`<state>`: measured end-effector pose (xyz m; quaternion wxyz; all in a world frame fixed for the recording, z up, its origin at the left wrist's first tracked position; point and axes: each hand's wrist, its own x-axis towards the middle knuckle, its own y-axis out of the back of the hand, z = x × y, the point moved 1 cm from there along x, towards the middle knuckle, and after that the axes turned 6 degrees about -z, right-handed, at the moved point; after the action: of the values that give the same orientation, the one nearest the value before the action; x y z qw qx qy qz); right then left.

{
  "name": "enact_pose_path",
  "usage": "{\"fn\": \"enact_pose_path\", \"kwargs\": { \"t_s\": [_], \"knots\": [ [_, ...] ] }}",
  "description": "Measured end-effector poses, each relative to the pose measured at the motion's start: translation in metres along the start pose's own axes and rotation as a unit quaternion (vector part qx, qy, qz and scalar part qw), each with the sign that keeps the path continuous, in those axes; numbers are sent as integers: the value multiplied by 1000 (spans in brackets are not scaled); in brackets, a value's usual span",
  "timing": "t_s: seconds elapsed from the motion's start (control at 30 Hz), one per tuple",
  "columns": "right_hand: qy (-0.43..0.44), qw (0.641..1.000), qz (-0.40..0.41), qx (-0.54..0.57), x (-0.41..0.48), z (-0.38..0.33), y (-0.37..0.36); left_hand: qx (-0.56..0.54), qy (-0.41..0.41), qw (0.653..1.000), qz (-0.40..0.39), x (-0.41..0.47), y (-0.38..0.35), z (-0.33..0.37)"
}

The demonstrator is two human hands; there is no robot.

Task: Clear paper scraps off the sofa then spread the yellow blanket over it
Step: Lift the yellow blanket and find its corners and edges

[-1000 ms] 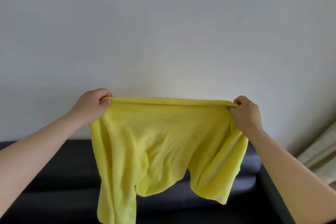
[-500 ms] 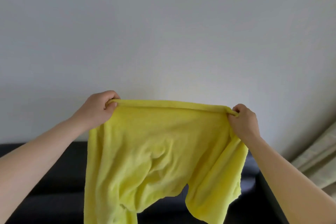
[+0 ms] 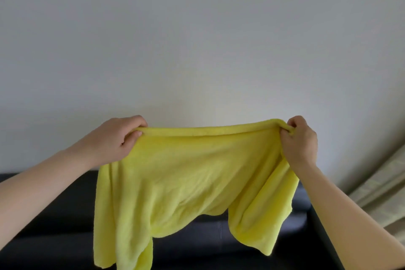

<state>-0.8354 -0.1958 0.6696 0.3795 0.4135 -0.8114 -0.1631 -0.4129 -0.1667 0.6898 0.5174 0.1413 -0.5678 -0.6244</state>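
- While the pale wall fills most of the view, it plays no part in the work.
- The dark sofa runs along the bottom, behind and below the hanging cloth. No paper scraps show on the parts in view. The middle of the seat is hidden, so clearing looks done but cannot be confirmed.
- The yellow blanket hangs in the air in front of the sofa, its top edge stretched between the two hands. Its lower part is bunched and uneven, and the lowest corner runs off the bottom of the view, so contact with the seat cannot be told. Spreading is what remains: lowering, laying flat, smoothing.
- A pale curtain hangs at the right, beside the sofa's end.
- The left hand grips the left end of the rolled top edge, fingers curled round it.
- The right hand pinches the right end likewise.
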Motion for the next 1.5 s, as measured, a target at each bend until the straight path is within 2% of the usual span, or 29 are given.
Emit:
{"fn": "enact_pose_path", "kwargs": {
  "t_s": [0.03, 0.07, 0.1, 0.13, 0.17, 0.2, 0.23, 0.27, 0.3, 0.33, 0.37, 0.4, 0.47, 0.5, 0.6, 0.73, 0.83, 0.97, 1.07, 1.17, 1.23, 1.33, 1.5],
  "knots": [
    [1, 999, 33, 18, 1, 0, 2, -59, 6, 996, 64, -1, 1, 3],
    [-6, 1000, 10, 15, 3, 1, 2, -71, 24, 993, 92, -5, 1, 0],
    [-13, 997, -78, -24, 6, 3, -1, -37, 48, 997, 50, -7, -3, -9],
    [-23, 972, -215, -89, 5, 4, -4, 10, 110, 991, -78, -13, -13, -19],
    [-43, 933, -328, -139, 5, 8, -10, 60, 185, 957, -215, -19, -23, -32],
    [-50, 915, -364, -166, 2, 8, -15, 109, 240, 927, -269, -20, -25, -40],
    [-37, 929, -338, -150, 2, 8, -18, 124, 238, 933, -240, -15, -24, -41],
    [-15, 957, -267, -110, 2, 6, -19, 100, 215, 962, -133, -2, -21, -43],
    [-2, 980, -182, -79, 3, 1, -17, 72, 182, 980, 13, 13, -12, -41],
    [2, 990, -126, -59, 3, -5, -13, 53, 154, 978, 133, 24, -3, -32],
    [8, 994, -101, -48, 6, -10, -10, 58, 129, 973, 180, 32, 6, -21],
    [8, 994, -100, -42, 10, -13, -6, 95, 101, 978, 155, 37, 11, -15],
    [-9, 994, -99, -48, 17, -12, 1, 193, 22, 981, 16, 35, 8, -17],
    [-12, 994, -95, -52, 18, -10, 4, 207, 13, 978, -11, 32, 8, -22],
    [-4, 993, -98, -60, 17, -6, 5, 114, 62, 991, 40, 31, 15, -28],
    [-20, 993, -100, -56, 18, -6, -3, 9, 85, 996, 23, 29, 8, -24],
    [-81, 990, -101, -55, 21, 1, -8, -101, 105, 989, 5, 23, -1, -16],
    [-155, 974, -157, -40, 12, 1, -8, -267, 156, 951, -17, 13, -14, 3],
    [-140, 969, -173, 107, -22, -18, -15, -339, 212, 917, -3, 8, -32, 18],
    [-102, 933, -197, 285, -74, -48, -34, -338, 223, 914, -20, 3, -57, 42],
    [-81, 898, -259, 348, -107, -70, -51, -323, 201, 923, -57, 2, -74, 60],
    [-68, 850, -373, 367, -137, -85, -74, -332, 168, 923, -100, 0, -86, 78],
    [-87, 802, -461, 371, -149, -73, -82, -321, 169, 925, -113, -14, -77, 77]
  ]
}}
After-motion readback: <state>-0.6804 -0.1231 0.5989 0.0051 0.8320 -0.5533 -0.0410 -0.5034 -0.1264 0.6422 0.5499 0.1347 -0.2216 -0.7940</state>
